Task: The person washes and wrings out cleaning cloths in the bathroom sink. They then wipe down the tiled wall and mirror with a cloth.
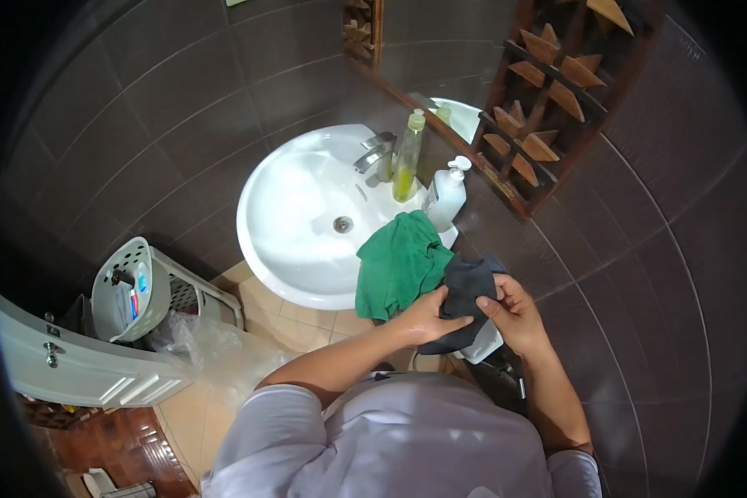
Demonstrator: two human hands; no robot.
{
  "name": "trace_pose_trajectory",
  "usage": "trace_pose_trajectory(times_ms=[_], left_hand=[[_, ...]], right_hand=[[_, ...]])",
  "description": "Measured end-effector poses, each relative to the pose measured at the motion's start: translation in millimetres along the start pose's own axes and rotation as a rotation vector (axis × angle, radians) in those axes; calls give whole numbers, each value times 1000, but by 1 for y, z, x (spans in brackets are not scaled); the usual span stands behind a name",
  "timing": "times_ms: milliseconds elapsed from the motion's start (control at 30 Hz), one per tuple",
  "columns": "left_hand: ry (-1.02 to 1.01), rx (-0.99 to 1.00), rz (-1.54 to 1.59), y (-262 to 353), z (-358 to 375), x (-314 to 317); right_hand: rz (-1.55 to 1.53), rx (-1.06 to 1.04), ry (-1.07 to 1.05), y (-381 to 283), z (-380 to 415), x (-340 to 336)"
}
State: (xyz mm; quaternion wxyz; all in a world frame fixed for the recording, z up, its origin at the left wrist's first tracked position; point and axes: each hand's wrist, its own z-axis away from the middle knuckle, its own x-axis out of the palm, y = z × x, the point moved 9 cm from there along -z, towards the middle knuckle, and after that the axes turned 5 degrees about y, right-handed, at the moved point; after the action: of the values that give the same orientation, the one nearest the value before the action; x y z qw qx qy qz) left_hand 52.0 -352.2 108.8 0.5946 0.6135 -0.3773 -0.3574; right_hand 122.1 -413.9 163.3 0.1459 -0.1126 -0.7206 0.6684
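Observation:
A dark grey cloth (pixel 466 292) is held between both hands, just past the sink's near right edge. My left hand (pixel 430 319) grips its left side, thumb lying over the fabric. On its right side, my right hand (pixel 513 314) pinches the cloth between thumb and fingers. Right beside it, a green cloth (pixel 400 261) drapes over the rim of the white sink (pixel 261 261). The fingers behind the dark cloth are partly hidden.
A chrome faucet (pixel 376 153), a clear bottle with yellow-green liquid (pixel 407 162) and a white pump bottle (pixel 446 197) stand at the sink's back right. A wood-framed mirror (pixel 448 124) hangs above. Left are a perforated basket (pixel 108 295), a plastic bag (pixel 224 353) and a white door (pixel 91 369).

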Motion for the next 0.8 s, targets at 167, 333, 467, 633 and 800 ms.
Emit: trace_pose_trajectory(times_ms=[167,333,467,633,800], left_hand=[[122,-268,352,-19,8,-48],[278,-126,670,15,10,-89],[362,31,791,78,28,-106],[309,105,178,101,54,-63],[99,324,-166,102,94,-40]], right_hand=[[-188,58,301,8,-10,-27],[-92,52,279,11,-21,-24],[-38,126,163,30,-19,-7],[-732,601,-399,63,9,91],[292,-352,-443,89,-21,84]])
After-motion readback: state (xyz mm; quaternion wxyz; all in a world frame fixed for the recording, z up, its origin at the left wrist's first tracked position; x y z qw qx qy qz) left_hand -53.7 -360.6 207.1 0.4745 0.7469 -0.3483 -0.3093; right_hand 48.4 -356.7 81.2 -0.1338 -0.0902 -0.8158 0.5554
